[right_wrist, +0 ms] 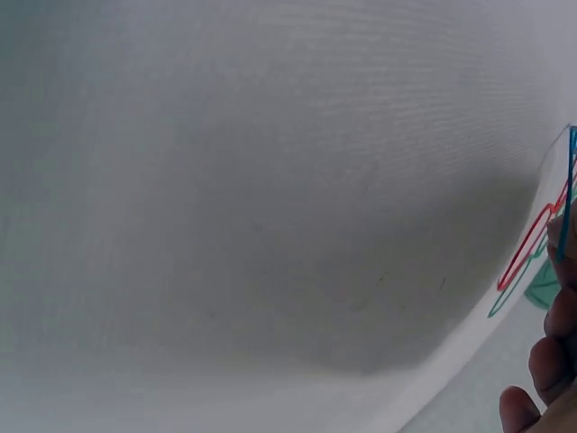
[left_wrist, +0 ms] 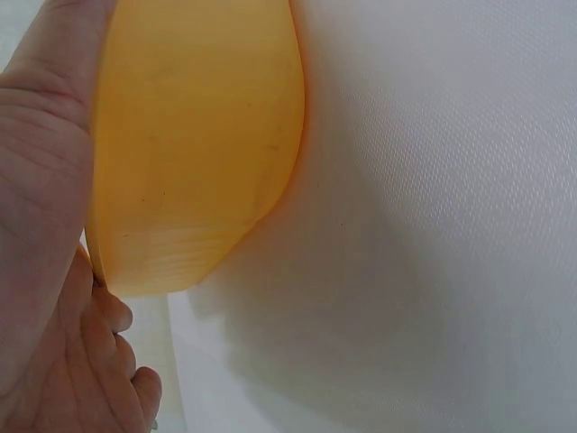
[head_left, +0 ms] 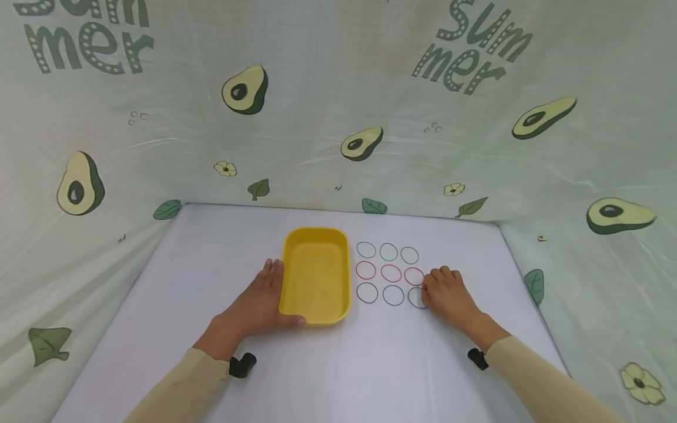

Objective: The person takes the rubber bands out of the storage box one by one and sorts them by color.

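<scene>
A yellow tray (head_left: 315,276) stands on the white table. My left hand (head_left: 261,299) touches its near left corner, fingers straight along the left wall and thumb along the near rim. In the left wrist view, the tray's wall (left_wrist: 198,135) shows beside the thumb. To the right of the tray lie thin rings in three rows: green at the back, red (head_left: 391,272) in the middle, dark blue (head_left: 393,295) in front. My right hand (head_left: 449,296), fingers curled, pinches the right-hand blue ring (head_left: 416,298). In the right wrist view, that blue ring (right_wrist: 569,194) crosses in front of a fingertip.
The white table (head_left: 349,376) ends at a cloth backdrop (head_left: 307,135) printed with avocados, leaves and lettering, which rises behind it and at both sides. Dark wrist cameras (head_left: 243,365) sit by the beige sleeves (head_left: 180,388).
</scene>
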Tool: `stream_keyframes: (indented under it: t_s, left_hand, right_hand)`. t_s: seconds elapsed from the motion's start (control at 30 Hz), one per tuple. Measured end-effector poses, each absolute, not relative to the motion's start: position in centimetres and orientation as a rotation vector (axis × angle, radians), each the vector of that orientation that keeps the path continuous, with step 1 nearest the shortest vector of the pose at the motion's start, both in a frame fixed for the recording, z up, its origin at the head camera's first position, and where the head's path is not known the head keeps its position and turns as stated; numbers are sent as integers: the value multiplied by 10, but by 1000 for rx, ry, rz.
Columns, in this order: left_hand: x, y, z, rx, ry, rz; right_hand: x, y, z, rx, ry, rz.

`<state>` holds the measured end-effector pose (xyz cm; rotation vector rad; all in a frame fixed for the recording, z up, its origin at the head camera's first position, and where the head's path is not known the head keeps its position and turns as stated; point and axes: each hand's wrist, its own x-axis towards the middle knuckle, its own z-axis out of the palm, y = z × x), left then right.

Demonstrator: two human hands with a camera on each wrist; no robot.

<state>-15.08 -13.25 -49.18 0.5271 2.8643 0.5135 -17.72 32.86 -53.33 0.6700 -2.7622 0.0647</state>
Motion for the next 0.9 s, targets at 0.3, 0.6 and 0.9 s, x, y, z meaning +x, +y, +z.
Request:
stream_keyframes:
  t_s: [0.3, 0.6, 0.9]
  left_hand:
    - [-149, -130, -493, 495, 2838, 528]
    - [-150, -131, -494, 489, 2847, 484]
    - [-145, -137, -496, 459, 2848, 626]
  right_hand:
    - [-175, 330, -538, 633, -2814, 56]
    - [-174, 328, -539, 573, -2792, 109]
    - [-169, 331, -543, 429, -2811, 170]
